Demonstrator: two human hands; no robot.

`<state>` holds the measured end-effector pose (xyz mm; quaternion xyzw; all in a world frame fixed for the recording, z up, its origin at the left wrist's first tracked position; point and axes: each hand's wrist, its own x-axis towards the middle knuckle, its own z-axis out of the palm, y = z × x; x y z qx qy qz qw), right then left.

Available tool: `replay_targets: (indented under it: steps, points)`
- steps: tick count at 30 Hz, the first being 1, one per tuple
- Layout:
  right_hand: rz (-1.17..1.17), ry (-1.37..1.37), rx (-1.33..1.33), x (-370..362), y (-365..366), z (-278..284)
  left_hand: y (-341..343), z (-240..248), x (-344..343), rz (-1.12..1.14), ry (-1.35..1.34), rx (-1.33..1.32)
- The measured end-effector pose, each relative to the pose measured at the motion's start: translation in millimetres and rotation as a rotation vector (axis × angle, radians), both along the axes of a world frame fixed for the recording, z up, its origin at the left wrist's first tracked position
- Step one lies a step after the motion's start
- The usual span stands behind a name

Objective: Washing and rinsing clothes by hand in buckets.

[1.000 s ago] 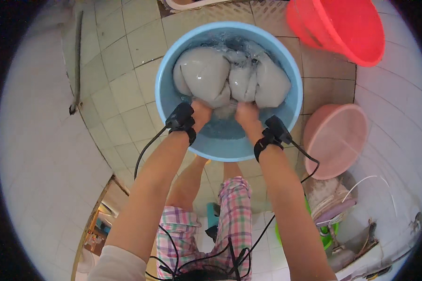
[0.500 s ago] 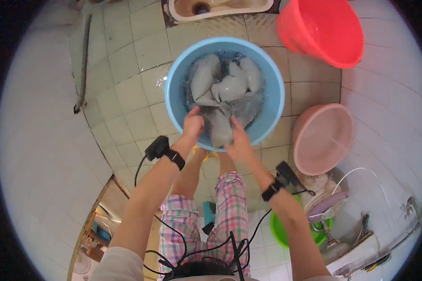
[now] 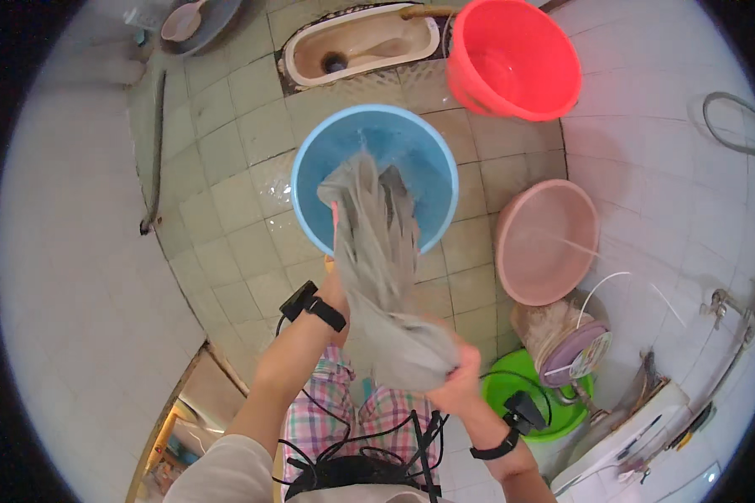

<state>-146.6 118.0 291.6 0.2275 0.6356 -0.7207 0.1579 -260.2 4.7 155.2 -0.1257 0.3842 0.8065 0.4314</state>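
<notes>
Axis of grey cloth [image 3: 376, 277]: a long, wrinkled length running from 11 o'clock at its far end to 5 o'clock at its near end, taking 12 as straight ahead of the person.
Far end: over the blue basin [image 3: 296, 180], bunched above the water; the middle crosses the rim at the basin's 6 o'clock side.
Near end: at the right hand [image 3: 459, 381], sagging over the plaid trousers [image 3: 327, 394].
Right hand: fingers curled tightly round the cloth's near end; from here the cloth stretches off toward 11 o'clock.
Left hand [image 3: 335, 285]: mostly hidden behind the cloth's left edge, so how far its fingers are closed, and on what, I cannot tell; the cloth's middle is at its 3 o'clock, the far end between 12 and 1.
Pink strip at left edge [image 3: 335, 220]: fingertip or trim, unclear.
Nearer to basin: the left hand, just outside the rim; the right is well apart, toward 5 o'clock.
Green basin [image 3: 497, 381]: near the right hand, at its 3 o'clock.
</notes>
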Motion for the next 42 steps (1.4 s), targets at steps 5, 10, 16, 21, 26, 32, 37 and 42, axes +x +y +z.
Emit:
replay_targets:
  steps: [5, 10, 16, 21, 26, 32, 37, 42]
  points:
    - [-0.489, -0.316, -0.199, 66, 52, -30, -1, 9, -6, 0.235, -0.498, 0.252]
    - [-0.685, -0.098, -0.599, -16, 81, -83, -39, 16, 11, 0.033, -0.707, 0.041]
    - [-0.209, -0.421, -0.292, -108, 79, -121, -10, 80, 1, -0.599, -0.087, -0.282]
    - [0.317, -0.104, 0.307, -137, 53, -141, -1, 56, 9, -0.733, 0.361, -0.370]
    - [0.654, -0.289, 0.621, -135, 54, -120, -2, 28, 0, -1.159, 0.573, -0.462]
    - [0.011, -0.498, 0.469, -17, 133, -131, 92, 72, 4, -1.418, 0.575, -0.347]
    - [-0.776, -0.514, 0.508, 107, 201, -55, 205, 88, 45, -1.596, 0.370, -0.306]
    - [-1.199, -0.250, 0.360, 150, 238, 0, 214, 29, 67, -1.041, 0.215, -0.504]
